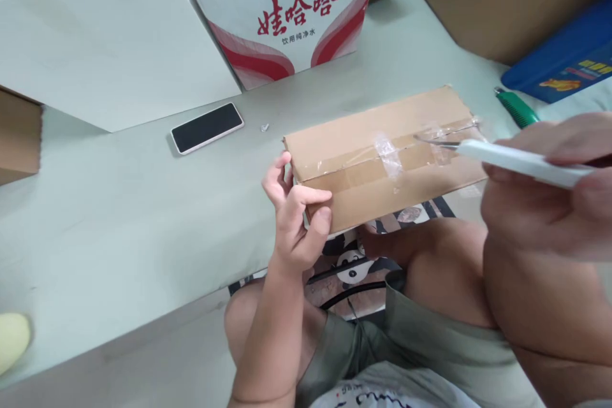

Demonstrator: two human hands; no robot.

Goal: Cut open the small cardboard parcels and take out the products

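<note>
A flat brown cardboard box (368, 166) lies tilted at the table's front edge, its long seam facing me. Clear tape strips cross the seam. My left hand (299, 210) grips the box's left end, thumb and index finger on the near face and the other fingers around the end. Above the box's right end, my right hand (549, 185) is closed around a white-handled knife (521, 160). Its thin metal tip points left and appears at or just over the taped seam; whether it touches cannot be made out.
On the pale table (143, 223) lie a phone (207, 128) and a small whitish scrap (264, 128). A white-and-red water carton (291, 19) and a plain white box (109, 44) stand behind. At right are a green-handled tool (517, 108) and a blue container (564, 54).
</note>
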